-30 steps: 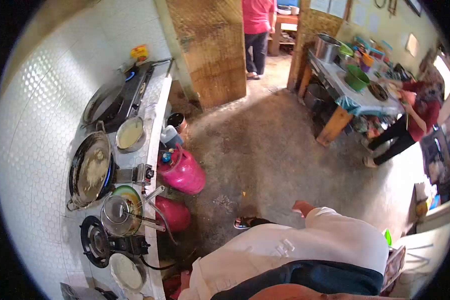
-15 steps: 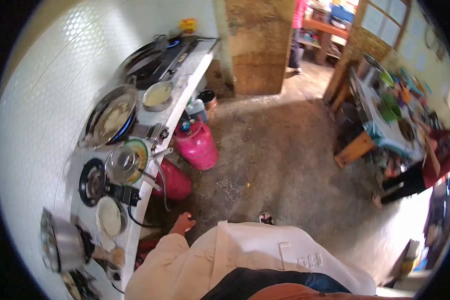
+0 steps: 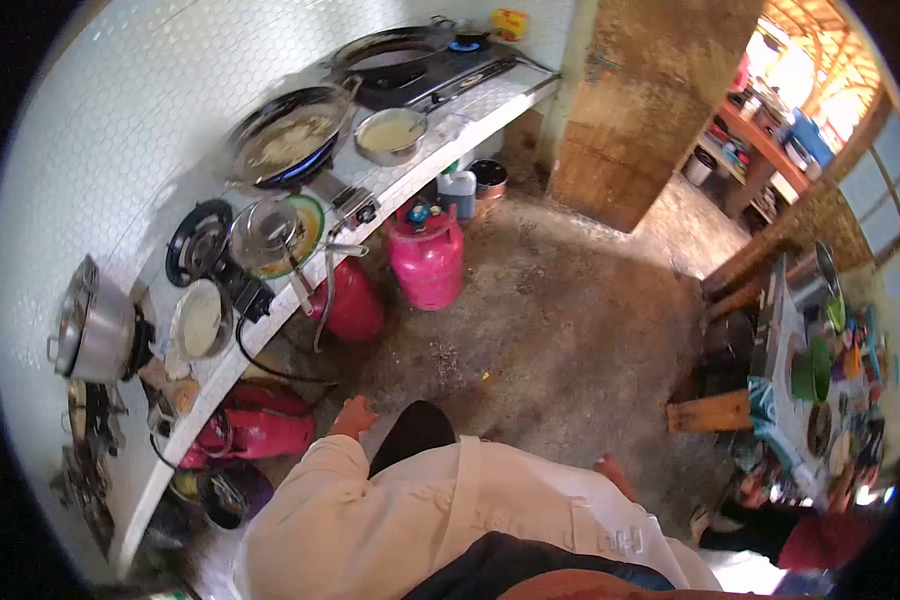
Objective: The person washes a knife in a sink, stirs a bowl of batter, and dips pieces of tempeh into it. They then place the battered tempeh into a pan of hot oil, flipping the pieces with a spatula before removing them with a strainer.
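Note:
My left hand (image 3: 354, 415) hangs low beside my pale top, its fingers loosely bent with nothing visible in them. It is nearest to a pink gas cylinder (image 3: 270, 425) under the counter, without touching it. Part of my right hand (image 3: 615, 475) shows past the front of my top; its fingers are too small to read. On the counter, a large wok (image 3: 290, 140) with frying food sits over a blue flame. Beside it stand a pot of pale batter (image 3: 391, 135), a strainer (image 3: 265, 232) over a plate, and a bowl of white mixture (image 3: 201, 318).
Along the left runs the white-edged counter (image 3: 460, 130), with a lidded pot (image 3: 100, 325). Another pink cylinder (image 3: 428, 260) stands on the floor. A wooden door (image 3: 650, 110) is open ahead. A person in dark red (image 3: 820, 540) is by the cluttered right-hand table (image 3: 770, 400).
My view has turned to the right, and the counter with its stoves appears higher and nearer ahead. A dark-clothed leg has come forward under me. Part of my right hand has come into view.

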Tool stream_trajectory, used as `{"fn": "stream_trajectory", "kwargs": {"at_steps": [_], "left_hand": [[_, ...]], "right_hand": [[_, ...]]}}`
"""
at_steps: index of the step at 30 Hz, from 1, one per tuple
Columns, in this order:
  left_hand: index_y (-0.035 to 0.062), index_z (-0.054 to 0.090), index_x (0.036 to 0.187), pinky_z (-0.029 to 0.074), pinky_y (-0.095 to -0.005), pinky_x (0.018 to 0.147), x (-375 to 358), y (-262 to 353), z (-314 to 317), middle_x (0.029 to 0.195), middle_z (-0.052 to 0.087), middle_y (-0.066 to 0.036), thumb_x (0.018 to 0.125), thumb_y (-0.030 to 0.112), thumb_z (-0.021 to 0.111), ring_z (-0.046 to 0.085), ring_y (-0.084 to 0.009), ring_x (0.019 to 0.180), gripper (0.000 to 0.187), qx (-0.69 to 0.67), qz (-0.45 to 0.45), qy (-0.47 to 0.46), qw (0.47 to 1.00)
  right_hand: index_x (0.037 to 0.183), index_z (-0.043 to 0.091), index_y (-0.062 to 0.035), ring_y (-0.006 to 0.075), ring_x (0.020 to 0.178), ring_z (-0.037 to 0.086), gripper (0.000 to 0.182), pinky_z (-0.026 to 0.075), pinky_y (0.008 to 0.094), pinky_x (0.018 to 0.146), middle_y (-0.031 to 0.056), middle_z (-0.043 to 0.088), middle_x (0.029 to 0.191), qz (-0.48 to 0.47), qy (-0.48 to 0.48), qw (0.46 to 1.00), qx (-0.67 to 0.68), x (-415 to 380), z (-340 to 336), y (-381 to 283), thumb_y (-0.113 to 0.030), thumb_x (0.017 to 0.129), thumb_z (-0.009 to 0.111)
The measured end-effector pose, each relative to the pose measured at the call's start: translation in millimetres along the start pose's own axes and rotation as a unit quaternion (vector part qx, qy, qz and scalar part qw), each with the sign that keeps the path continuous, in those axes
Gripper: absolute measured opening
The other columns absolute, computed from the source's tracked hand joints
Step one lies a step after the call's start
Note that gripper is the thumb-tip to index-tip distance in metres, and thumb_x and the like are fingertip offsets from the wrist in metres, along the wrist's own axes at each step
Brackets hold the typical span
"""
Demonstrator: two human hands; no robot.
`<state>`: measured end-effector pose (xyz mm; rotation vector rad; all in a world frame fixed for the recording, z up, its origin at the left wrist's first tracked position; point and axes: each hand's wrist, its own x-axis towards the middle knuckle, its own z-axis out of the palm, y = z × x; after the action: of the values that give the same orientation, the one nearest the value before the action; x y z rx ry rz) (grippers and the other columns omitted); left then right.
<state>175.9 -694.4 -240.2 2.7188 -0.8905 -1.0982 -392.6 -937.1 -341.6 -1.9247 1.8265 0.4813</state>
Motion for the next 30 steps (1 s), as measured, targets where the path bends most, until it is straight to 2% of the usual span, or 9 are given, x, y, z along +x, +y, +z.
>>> {"fn": "stream_trajectory", "kwargs": {"at_steps": [3,4,5,6,7,9,13,18,30], "left_hand": [[0.0066,0.053,0.109,0.042,-0.0409,0.086,39,-86,58,0.114,0.049,-0.018,0.074,0.029,0.064,0.051,-0.034,0.101,0.044,0.148,0.053,-0.023,0.987],[0.0071,0.053,0.109,0.043,-0.04,0.085,62,-125,85,0.114,0.05,-0.017,0.075,0.03,0.063,0.052,-0.0323,0.1,0.043,0.205,0.085,-0.034,0.974],[0.0061,0.053,0.109,0.043,-0.0404,0.085,55,-139,94,0.112,0.051,-0.017,0.073,0.029,0.064,0.052,-0.0328,0.1,0.044,0.133,0.029,-0.038,0.99],[0.0052,0.053,0.109,0.043,-0.0409,0.086,47,-152,103,0.111,0.051,-0.017,0.072,0.028,0.065,0.052,-0.0333,0.101,0.045,0.06,-0.028,-0.033,0.997],[0.0033,0.052,0.11,0.042,-0.0418,0.086,47,-160,102,0.109,0.053,-0.018,0.069,0.025,0.066,0.051,-0.0344,0.102,0.048,-0.082,-0.131,-0.028,0.988],[0.0045,0.052,0.11,0.043,-0.041,0.086,24,-163,79,0.11,0.053,-0.018,0.068,0.026,0.067,0.051,-0.0328,0.103,0.049,-0.104,-0.121,0.005,0.987],[0.0068,0.052,0.11,0.042,-0.0388,0.087,7,-184,76,0.113,0.052,-0.02,0.066,0.028,0.069,0.051,-0.031,0.106,0.052,-0.291,-0.259,0.028,0.92],[0.0072,0.05,0.112,0.041,-0.039,0.09,-12,-162,28,0.113,0.052,-0.02,0.068,0.028,0.068,0.049,-0.033,0.106,0.052,-0.216,-0.252,0.088,0.939],[0.0071,0.052,0.11,0.041,-0.0374,0.089,-66,-90,54,0.109,0.055,-0.017,0.069,0.025,0.066,0.051,-0.0309,0.104,0.046,-0.396,-0.378,0.203,0.812]], "right_hand": [[0.092,0.062,-0.0079,0.0296,0.095,0.055,0.024,0.045,0.0364,0.08,0.0171,0.058,0.1,-0.437,-0.141,0.817,-0.348,73,-13,-45,-0.023,0.073,0.057],[0.092,0.062,-0.0079,0.0296,0.095,0.055,0.024,0.045,0.0364,0.08,0.0171,0.058,0.1,-0.442,-0.146,0.811,-0.354,74,-21,-65,-0.023,0.073,0.057],[0.088,0.062,-0.0073,0.0278,0.09,0.057,0.021,0.045,0.0368,0.077,0.016,0.059,0.096,-0.296,-0.141,0.938,-0.114,57,-37,-101,-0.023,0.074,0.056],[0.084,0.062,-0.0067,0.0261,0.086,0.058,0.019,0.046,0.0373,0.074,0.015,0.06,0.092,-0.126,-0.118,0.976,0.136,58,-54,-141,-0.022,0.075,0.055],[0.086,0.062,-0.0061,0.0247,0.082,0.059,0.021,0.046,0.0361,0.073,0.0141,0.061,0.089,-0.169,-0.152,0.963,0.146,71,-61,-171,-0.023,0.075,0.056],[0.095,0.059,-0.0049,0.0203,0.073,0.059,0.025,0.046,0.0323,0.064,0.0107,0.061,0.082,-0.304,-0.182,0.924,0.146,104,-53,-220,-0.023,0.077,0.056],[0.103,0.055,-0.0045,0.0141,0.065,0.056,0.026,0.044,0.029,0.056,0.0066,0.06,0.081,-0.306,-0.223,0.91,0.171,69,-140,-400,-0.02,0.082,0.054],[0.101,0.055,-0.0062,0.0152,0.073,0.057,0.024,0.045,0.0289,0.063,0.0082,0.06,0.085,-0.501,-0.167,0.83,0.18,78,-146,-540,-0.019,0.081,0.056],[0.095,0.057,-0.0058,0.0125,0.062,0.055,0.02,0.045,0.0265,0.058,0.0049,0.059,0.075,-0.717,-0.203,0.664,0.059,-15,-164,-713,-0.013,0.076,0.058]]}}
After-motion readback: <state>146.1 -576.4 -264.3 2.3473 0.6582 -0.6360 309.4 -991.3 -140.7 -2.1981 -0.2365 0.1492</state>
